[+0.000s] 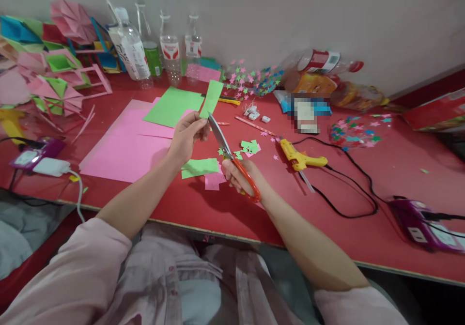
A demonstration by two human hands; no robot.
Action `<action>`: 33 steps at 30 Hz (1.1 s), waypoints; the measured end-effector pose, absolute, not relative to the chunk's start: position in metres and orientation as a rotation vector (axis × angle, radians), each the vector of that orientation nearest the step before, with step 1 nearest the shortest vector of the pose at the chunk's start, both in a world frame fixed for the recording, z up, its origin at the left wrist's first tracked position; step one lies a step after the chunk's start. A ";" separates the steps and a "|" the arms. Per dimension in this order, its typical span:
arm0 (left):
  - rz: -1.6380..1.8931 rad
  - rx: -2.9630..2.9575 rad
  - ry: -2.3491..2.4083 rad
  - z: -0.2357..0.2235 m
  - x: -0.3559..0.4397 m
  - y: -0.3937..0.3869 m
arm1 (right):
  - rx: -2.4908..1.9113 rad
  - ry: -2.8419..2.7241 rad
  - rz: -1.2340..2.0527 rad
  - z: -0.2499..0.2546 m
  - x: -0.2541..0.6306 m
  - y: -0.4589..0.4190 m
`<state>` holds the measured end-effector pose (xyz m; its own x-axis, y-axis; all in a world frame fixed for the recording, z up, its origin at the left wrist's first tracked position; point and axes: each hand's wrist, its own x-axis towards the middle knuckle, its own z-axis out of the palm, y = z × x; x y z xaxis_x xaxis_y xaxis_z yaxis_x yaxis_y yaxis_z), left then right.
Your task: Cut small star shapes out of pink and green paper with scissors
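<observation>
A narrow green paper strip (213,95) stands up from my left hand (189,136), pinched at its lower end between thumb and fingers. My right hand (243,175) is closed round the red handles of a pair of scissors (225,146). The tips of the blades meet the strip's lower edge, close to my left fingertips. Below my hands lie another green paper strip (199,168) and a piece of pink paper (212,180). Small green paper scraps (250,147) lie just beyond the scissors. Large pink sheets (119,141) and a green sheet (174,106) spread out to the left.
A yellow glue gun (301,156) with a black cord lies to the right, near a purple power strip (421,223). Several plastic bottles (170,51) stand along the wall. Folded paper shapes (54,73) crowd the left. Paper stars (359,130) fill a clear container at the right.
</observation>
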<state>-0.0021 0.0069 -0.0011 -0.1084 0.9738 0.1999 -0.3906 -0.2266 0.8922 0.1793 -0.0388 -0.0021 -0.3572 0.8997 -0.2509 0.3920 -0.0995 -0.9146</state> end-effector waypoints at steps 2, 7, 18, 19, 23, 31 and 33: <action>1.589 0.995 0.833 0.001 -0.003 0.007 | -1.424 -1.721 1.495 -0.006 0.180 -0.036; 1.569 0.976 0.845 0.005 -0.003 0.005 | -1.431 -1.727 1.479 -0.004 0.181 -0.037; 1.562 0.979 0.845 0.002 -0.002 0.006 | -1.458 -1.725 1.523 -0.007 0.182 -0.033; 1.566 0.975 0.854 0.002 -0.002 0.006 | -1.467 -1.720 1.526 -0.006 0.181 -0.034; 1.584 0.957 0.841 0.004 -0.002 0.005 | -1.433 -1.725 1.498 0.004 0.180 -0.041; 1.548 0.829 0.796 0.002 0.004 0.003 | -1.376 -1.724 1.480 0.005 0.177 -0.049; 1.540 0.790 0.783 0.002 0.005 0.003 | -1.397 -1.724 1.477 0.004 0.177 -0.048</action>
